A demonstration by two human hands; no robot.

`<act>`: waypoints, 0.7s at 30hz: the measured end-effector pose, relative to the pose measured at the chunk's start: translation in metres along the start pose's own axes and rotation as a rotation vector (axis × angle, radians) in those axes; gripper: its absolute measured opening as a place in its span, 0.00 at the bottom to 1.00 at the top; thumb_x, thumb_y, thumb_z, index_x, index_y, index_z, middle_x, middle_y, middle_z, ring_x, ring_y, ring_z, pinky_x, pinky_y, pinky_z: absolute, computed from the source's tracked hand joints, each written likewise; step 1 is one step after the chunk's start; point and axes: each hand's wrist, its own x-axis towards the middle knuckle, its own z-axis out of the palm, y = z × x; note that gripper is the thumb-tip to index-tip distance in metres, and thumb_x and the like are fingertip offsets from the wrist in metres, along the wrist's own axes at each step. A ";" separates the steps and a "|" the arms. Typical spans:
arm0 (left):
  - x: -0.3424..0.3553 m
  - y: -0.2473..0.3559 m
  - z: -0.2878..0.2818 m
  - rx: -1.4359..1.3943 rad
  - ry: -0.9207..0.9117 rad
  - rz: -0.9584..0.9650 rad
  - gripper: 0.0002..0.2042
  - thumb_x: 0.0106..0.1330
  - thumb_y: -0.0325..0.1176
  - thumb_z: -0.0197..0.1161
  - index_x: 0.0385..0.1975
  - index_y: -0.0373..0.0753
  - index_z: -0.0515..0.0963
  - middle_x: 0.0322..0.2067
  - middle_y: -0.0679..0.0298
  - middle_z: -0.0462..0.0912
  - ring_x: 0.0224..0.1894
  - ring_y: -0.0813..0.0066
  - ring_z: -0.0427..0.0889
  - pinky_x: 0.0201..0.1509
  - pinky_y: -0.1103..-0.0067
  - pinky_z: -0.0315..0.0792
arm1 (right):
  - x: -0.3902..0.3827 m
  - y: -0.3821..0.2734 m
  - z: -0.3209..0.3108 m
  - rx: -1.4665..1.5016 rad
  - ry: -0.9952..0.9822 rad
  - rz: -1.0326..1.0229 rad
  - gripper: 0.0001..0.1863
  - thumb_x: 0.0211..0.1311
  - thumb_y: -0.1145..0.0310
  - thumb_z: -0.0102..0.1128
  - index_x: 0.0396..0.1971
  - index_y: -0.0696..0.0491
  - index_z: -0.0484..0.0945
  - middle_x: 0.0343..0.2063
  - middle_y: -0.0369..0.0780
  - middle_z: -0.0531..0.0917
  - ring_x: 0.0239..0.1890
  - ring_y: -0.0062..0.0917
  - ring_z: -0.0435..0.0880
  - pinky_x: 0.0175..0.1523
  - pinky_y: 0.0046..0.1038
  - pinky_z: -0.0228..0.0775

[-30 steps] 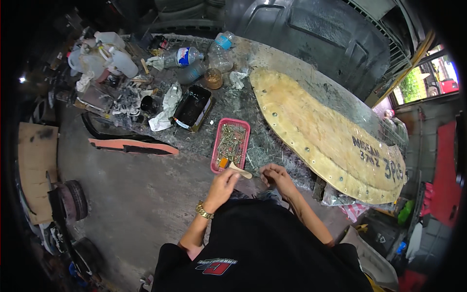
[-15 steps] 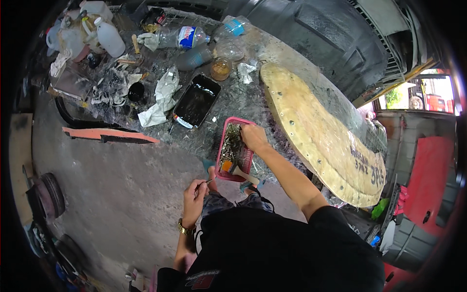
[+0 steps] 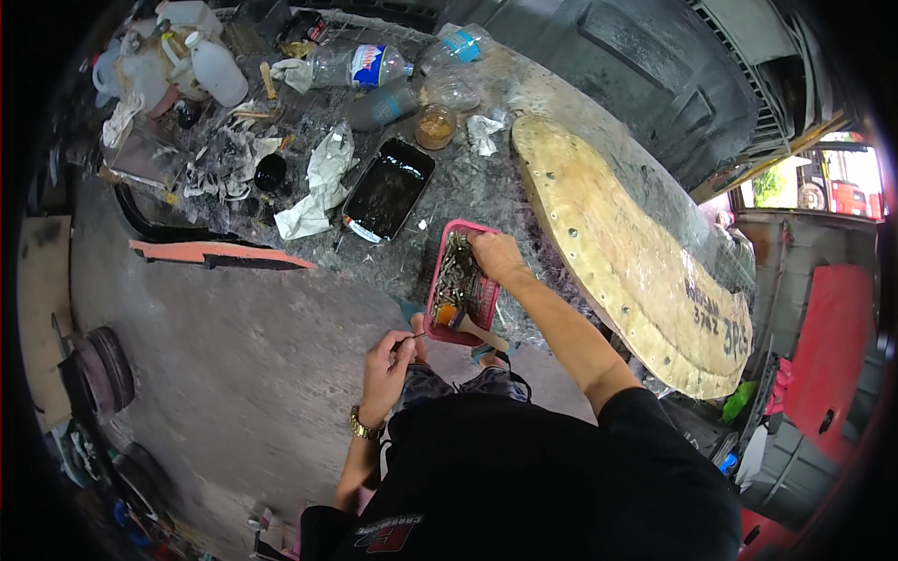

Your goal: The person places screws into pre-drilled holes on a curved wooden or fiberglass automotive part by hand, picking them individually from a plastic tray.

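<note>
at the table's [image 3: 472,187] near edge, the basket [image 3: 487,301] still holds many bolts [image 3: 455,271]; one thin piece [image 3: 411,339] is outside, pinched between fingers of the left hand [image 3: 384,367]. the right hand [image 3: 498,255] dips in, fingertips hidden, grip undetermined.

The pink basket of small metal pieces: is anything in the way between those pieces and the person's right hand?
Nothing visible is: the right hand reaches over the rim of the pink basket at the metal pieces. A brush lies at the near end, away from that hand.
</note>
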 end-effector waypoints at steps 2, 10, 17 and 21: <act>0.001 0.003 0.004 0.000 0.003 0.020 0.07 0.68 0.30 0.55 0.36 0.32 0.75 0.24 0.66 0.78 0.27 0.84 0.75 0.31 0.84 0.69 | -0.002 -0.001 -0.002 0.052 0.051 0.014 0.09 0.55 0.73 0.50 0.34 0.52 0.79 0.30 0.47 0.83 0.35 0.39 0.84 0.39 0.38 0.76; 0.015 0.022 0.028 -0.003 -0.059 0.076 0.08 0.68 0.30 0.56 0.40 0.32 0.75 0.26 0.67 0.79 0.27 0.85 0.75 0.30 0.85 0.69 | -0.097 -0.017 -0.062 1.308 0.087 -0.004 0.09 0.67 0.64 0.50 0.27 0.51 0.71 0.14 0.28 0.68 0.15 0.16 0.64 0.22 0.21 0.53; 0.017 0.059 0.099 -0.232 -0.404 0.029 0.09 0.69 0.32 0.55 0.44 0.36 0.75 0.25 0.68 0.77 0.26 0.87 0.74 0.17 0.87 0.64 | -0.216 -0.020 -0.097 1.819 -0.106 0.096 0.11 0.68 0.61 0.49 0.27 0.48 0.68 0.15 0.23 0.59 0.17 0.06 0.55 0.22 0.14 0.44; -0.001 0.057 0.139 -0.182 -0.606 0.112 0.09 0.69 0.32 0.55 0.44 0.37 0.75 0.25 0.68 0.77 0.27 0.85 0.75 0.26 0.87 0.67 | -0.277 -0.004 -0.090 1.900 -0.011 0.130 0.11 0.69 0.61 0.49 0.27 0.49 0.68 0.16 0.23 0.59 0.17 0.07 0.54 0.22 0.15 0.44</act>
